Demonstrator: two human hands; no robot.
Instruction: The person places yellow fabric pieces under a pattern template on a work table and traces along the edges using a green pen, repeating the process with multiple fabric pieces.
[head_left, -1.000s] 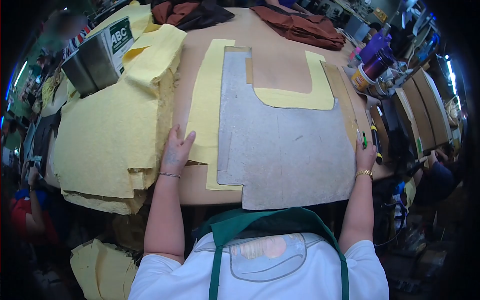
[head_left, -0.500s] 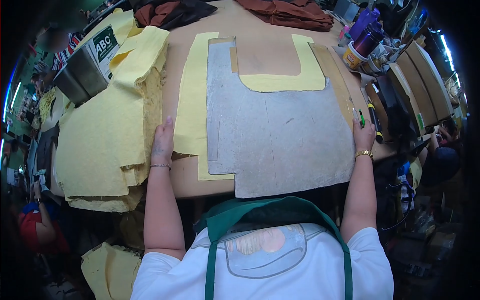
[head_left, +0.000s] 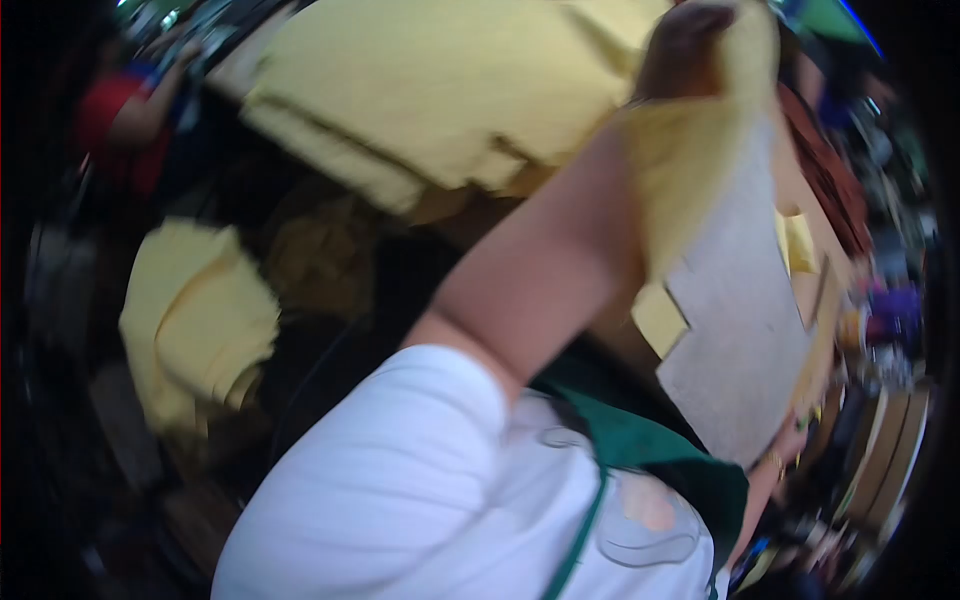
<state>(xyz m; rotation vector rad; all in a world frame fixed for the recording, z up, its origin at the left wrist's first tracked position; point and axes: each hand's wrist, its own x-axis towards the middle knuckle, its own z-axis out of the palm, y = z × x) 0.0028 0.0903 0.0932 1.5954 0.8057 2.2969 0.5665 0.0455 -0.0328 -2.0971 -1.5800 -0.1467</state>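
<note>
Motion blurs much of the view. My left hand (head_left: 688, 50) is raised at the upper right, with its fingers smeared and a lifted flap of yellow fabric (head_left: 685, 170) hanging from it. Under the flap the grey pattern board (head_left: 745, 310) lies on the worktable, and a corner of yellow fabric shows at its notch. At the board's far edge, my right hand (head_left: 790, 442) is small and partly hidden, closed around what looks like the green pen.
A thick stack of yellow fabric (head_left: 450, 80) covers the table's left part. Another yellow piece (head_left: 200, 315) lies low at left. A person in red (head_left: 120, 125) is at upper left. Brown fabric (head_left: 825, 165), a purple bottle (head_left: 895, 310) and cardboard (head_left: 880, 455) line the right side.
The camera has swung to the left and tilted. My left hand has come up from beside the stack and lifted yellow fabric over the board. My right hand stays by the board's edge.
</note>
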